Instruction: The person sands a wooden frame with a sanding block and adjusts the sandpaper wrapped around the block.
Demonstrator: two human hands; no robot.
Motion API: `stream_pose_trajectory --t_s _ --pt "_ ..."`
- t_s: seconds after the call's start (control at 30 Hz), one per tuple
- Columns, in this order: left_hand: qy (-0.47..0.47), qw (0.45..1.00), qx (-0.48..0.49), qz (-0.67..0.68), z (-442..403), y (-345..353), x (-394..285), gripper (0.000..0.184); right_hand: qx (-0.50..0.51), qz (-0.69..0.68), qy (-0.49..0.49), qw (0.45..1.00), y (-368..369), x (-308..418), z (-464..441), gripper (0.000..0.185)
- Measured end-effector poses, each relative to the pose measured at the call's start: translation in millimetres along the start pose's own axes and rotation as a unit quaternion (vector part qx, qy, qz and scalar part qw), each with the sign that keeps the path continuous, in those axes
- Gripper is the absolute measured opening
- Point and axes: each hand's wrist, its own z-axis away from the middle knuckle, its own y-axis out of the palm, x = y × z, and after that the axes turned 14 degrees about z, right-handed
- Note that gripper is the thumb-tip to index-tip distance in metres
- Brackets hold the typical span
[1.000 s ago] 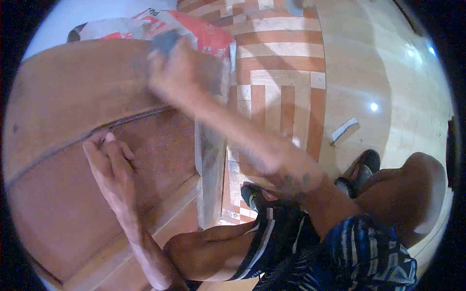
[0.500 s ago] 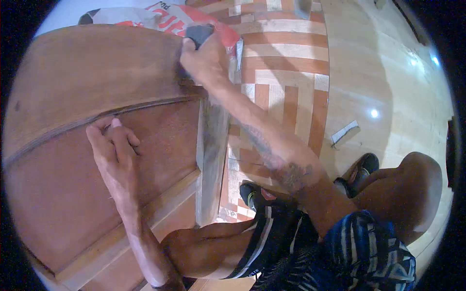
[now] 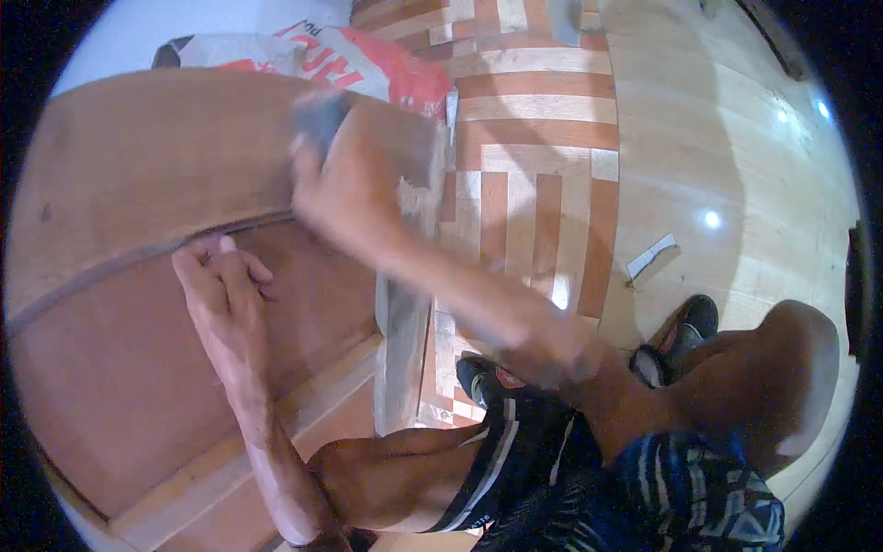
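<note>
Grey block (image 3: 324,124) (blurry at the edges)

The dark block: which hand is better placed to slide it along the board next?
Probably the right hand: it grips the block over the board. The left hand, curled by the board's lower edge, shows no tool.

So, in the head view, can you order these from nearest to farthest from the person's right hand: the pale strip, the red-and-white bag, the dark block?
1. Dark block: in the right hand's grip.
2. Red-and-white bag: beyond the wooden panel's upper edge.
3. Pale strip: off right, on the floor.
</note>
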Motion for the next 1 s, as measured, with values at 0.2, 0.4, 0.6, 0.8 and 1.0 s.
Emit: stream_pose_trajectory --t_s 0.2,0.4,0.6,0.8,1.0 --pt "-0.016 1.000 0.003 -0.015 -1 3 1 0.015 -0.003 -0.052 0.006 0.999 7 -18 -34 0.042" --pt "-0.018 1.000 -0.007 -0.016 -1 3 -2 0.016 -0.002 -0.031 0.009 0.999 -7 17 3 0.049" --pt "-0.031 0.999 0.006 0.013 1 2 1 0.017 0.063 -0.085 0.051 0.993 -3 -7 -41 0.044" --pt "0.085 0.992 -0.023 -0.086 -6 -1 14 0.016 -0.047 -0.085 -0.083 0.992 -2 22 22 0.038" --pt "-0.057 0.998 -0.009 0.031 4 3 -1 0.014 0.023 -0.039 0.054 0.998 10 -18 -47 0.041"
